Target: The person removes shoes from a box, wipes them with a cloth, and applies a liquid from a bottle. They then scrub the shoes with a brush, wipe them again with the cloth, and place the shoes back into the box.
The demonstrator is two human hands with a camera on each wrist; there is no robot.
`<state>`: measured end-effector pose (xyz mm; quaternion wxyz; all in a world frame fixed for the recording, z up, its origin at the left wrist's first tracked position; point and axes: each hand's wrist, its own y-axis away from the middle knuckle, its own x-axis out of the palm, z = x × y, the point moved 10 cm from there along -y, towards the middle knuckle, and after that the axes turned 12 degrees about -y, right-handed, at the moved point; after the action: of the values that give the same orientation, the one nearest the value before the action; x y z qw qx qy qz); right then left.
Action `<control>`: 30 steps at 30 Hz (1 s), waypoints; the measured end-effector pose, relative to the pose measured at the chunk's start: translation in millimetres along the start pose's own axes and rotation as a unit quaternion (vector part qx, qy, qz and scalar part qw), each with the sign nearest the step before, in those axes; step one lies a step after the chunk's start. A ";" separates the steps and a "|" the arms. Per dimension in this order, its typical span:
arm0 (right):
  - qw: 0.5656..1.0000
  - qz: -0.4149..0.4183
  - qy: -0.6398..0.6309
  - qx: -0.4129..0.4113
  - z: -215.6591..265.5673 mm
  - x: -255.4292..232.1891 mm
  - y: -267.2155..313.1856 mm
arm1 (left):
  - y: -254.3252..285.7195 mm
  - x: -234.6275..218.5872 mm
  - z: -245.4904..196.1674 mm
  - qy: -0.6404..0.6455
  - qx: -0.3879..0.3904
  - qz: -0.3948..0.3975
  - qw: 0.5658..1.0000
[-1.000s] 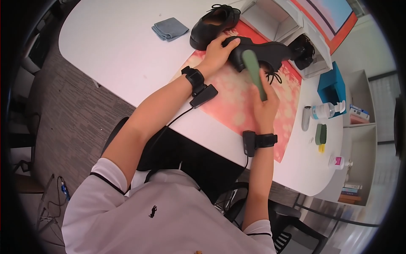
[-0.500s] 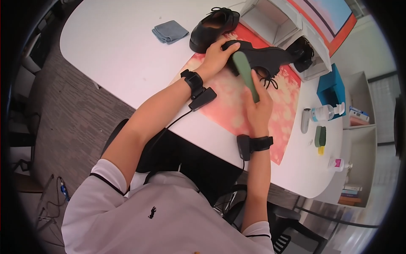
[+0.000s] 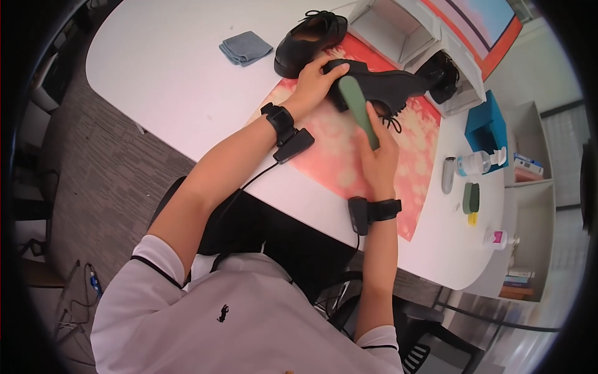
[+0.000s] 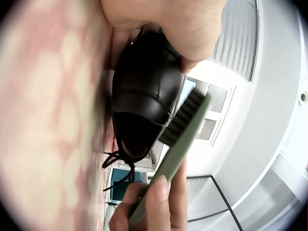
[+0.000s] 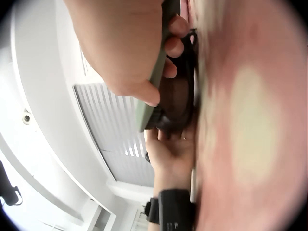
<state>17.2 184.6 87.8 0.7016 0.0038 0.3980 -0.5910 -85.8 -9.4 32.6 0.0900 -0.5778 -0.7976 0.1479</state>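
Note:
A black lace-up shoe (image 3: 389, 89) lies on its side over the red-and-cream mat (image 3: 336, 149), its sole facing up. The left hand (image 3: 313, 86) grips the shoe's toe end, thumb on the sole. In the right hand (image 3: 379, 156) is a green brush (image 3: 356, 106), pinched along its handle. In the left wrist view the dark bristles of the brush (image 4: 187, 120) face the shoe (image 4: 144, 77), close to the sole edge. The right wrist view has the bristle end beside the shoe's toe (image 5: 175, 103); contact there cannot be told.
Another black shoe (image 3: 311, 40) stands behind the left hand, near a folded grey cloth (image 3: 246, 48). White boxes (image 3: 392, 28), one with black shoes (image 3: 441, 78), stand at the back. Rightward are a teal box (image 3: 488, 128), a pump bottle (image 3: 474, 163) and a green brush (image 3: 471, 198).
The right hand and its brush have moved left along the shoe toward the toe end. The left hand keeps its grip on the shoe. The whole head view has shifted slightly.

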 end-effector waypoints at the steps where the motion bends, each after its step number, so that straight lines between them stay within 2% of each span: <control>1: 0.999 -0.018 -0.036 0.018 -2.4 -5.9 -2.8 | 0.5 -0.4 -1.6 0.000 0.009 -0.003 1.000; 4: 0.988 -0.139 -0.018 0.062 -28.0 -41.9 -0.3 | 1.0 1.4 -0.1 0.006 0.000 0.010 1.000; 5: 0.985 -0.166 -0.002 0.040 -34.6 -55.1 -0.3 | 1.6 2.4 -0.4 0.007 0.010 0.013 1.000; 8: 0.975 -0.189 0.011 0.120 -54.3 -76.5 8.3 | 1.1 4.9 -2.8 0.014 0.020 0.024 0.999; 12: 0.986 -0.145 -0.077 0.001 -28.2 -44.8 0.2 | 0.4 2.3 2.2 0.014 -0.009 0.020 1.000; 13: 0.995 -0.091 -0.039 -0.008 -15.6 -30.1 -1.6 | 0.4 2.4 3.7 0.013 -0.014 0.016 1.000; 16: 0.997 -0.030 -0.061 0.043 -11.0 -12.8 -2.3 | 5.4 2.0 -4.3 0.023 -0.026 0.023 0.999; 17: 0.995 -0.046 -0.058 0.068 -22.4 -17.9 -2.0 | 6.0 2.3 -5.4 0.014 -0.028 0.026 0.999; 20: 0.987 -0.155 -0.015 0.045 -45.2 -52.1 1.0 | 6.1 0.3 -7.6 -0.005 -0.022 0.029 0.999; 21: 0.978 -0.182 -0.012 0.100 -58.2 -64.2 6.3 | 5.8 0.5 -8.5 -0.008 -0.012 0.029 0.999; 24: 0.969 -0.213 -0.001 0.121 -73.2 -82.7 13.2 | 4.2 1.6 -4.0 -0.003 -0.020 0.028 0.999; 27: 0.969 -0.219 -0.104 0.040 -48.0 -73.6 6.8 | 0.1 1.2 7.6 0.024 -0.040 0.014 0.999; 30: 0.980 -0.141 -0.130 0.048 -37.5 -46.9 1.3 | -2.7 -0.6 1.7 0.053 -0.015 -0.002 0.998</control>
<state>-1.8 241.6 88.0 0.6561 -0.0951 0.2715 -0.6977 -88.6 -11.0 32.0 0.1237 -0.5845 -0.7950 0.1049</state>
